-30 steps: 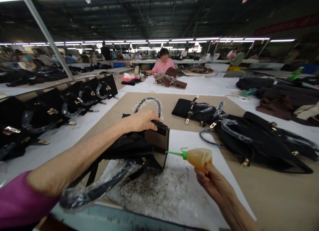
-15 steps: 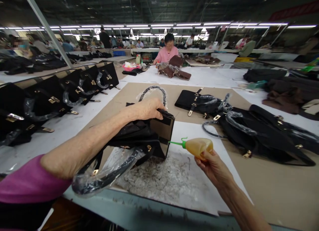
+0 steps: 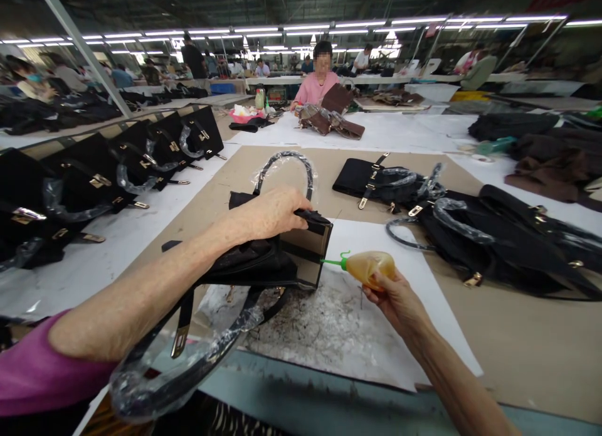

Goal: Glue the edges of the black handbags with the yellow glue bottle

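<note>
A black handbag (image 3: 254, 262) lies on its side in front of me, its tan-and-black end panel facing right. My left hand (image 3: 282, 211) is closed on the bag's upper edge, thumb and fingers pinching it. One plastic-wrapped handle (image 3: 286, 157) stands up behind the bag; the other handle (image 3: 164, 386) hangs over the table's front edge. My right hand (image 3: 392, 292) is wrapped round a squeeze bottle (image 3: 369, 268) of amber liquid, tilted level. Its thin green nozzle points left, its tip at the edge of the end panel; whether it touches, I cannot tell.
Several finished-looking black handbags (image 3: 94, 169) stand in a row at the left. More black bags (image 3: 470, 241) lie flat at the right. Under my bag is stained white paper (image 3: 329, 323) on brown board. Across the table a person in pink (image 3: 318, 88) handles brown pieces (image 3: 329, 116).
The view has tilted slightly down. The bag has rolled a little in my left hand, and its near handle has swung lower over the table edge. The bottle stays close to the panel.
</note>
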Action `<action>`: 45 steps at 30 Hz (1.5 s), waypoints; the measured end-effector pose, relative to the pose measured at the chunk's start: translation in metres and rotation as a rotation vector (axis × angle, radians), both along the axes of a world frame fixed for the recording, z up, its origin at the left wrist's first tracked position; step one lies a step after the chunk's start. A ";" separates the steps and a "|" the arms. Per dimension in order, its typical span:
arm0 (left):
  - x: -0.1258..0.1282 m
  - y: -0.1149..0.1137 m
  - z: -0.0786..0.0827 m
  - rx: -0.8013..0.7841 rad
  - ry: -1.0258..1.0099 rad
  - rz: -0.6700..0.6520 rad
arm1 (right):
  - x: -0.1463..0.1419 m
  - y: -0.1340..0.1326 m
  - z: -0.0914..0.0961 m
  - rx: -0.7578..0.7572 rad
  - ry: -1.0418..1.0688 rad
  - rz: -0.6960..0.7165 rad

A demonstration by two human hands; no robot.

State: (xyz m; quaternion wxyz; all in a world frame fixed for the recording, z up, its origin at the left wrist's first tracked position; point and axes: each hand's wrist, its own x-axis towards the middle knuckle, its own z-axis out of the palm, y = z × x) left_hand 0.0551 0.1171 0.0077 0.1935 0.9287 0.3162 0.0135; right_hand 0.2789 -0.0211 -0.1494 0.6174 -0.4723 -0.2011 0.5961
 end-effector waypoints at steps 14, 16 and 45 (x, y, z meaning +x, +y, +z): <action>-0.010 -0.030 -0.009 0.127 0.006 0.010 | -0.002 -0.021 -0.010 -0.079 0.041 0.033; -0.012 -0.034 -0.010 0.140 -0.010 0.010 | -0.003 -0.024 -0.009 -0.102 0.060 0.020; -0.028 -0.080 -0.024 0.253 0.178 0.030 | -0.004 -0.034 0.000 -0.205 0.271 -0.042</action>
